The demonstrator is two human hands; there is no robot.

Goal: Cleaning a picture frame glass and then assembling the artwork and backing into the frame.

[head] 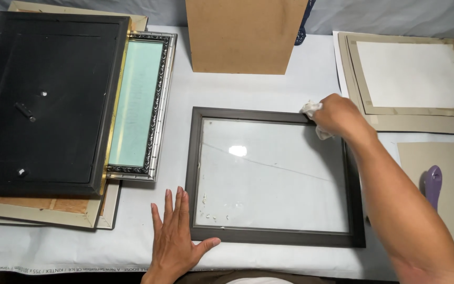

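Note:
A dark brown picture frame with a glass pane lies flat on the white-covered table. Small white specks and a thin line show on the glass near its lower left. My right hand is at the frame's upper right corner, closed around a crumpled white cloth that presses on the glass. My left hand lies flat, fingers spread, on the table against the frame's lower left corner, thumb resting on the frame's bottom edge.
A stack of frames sits at the left: a black frame back on top, an ornate silver frame with greenish glass beneath. A brown board stands behind. Mat boards and a purple tool lie at the right.

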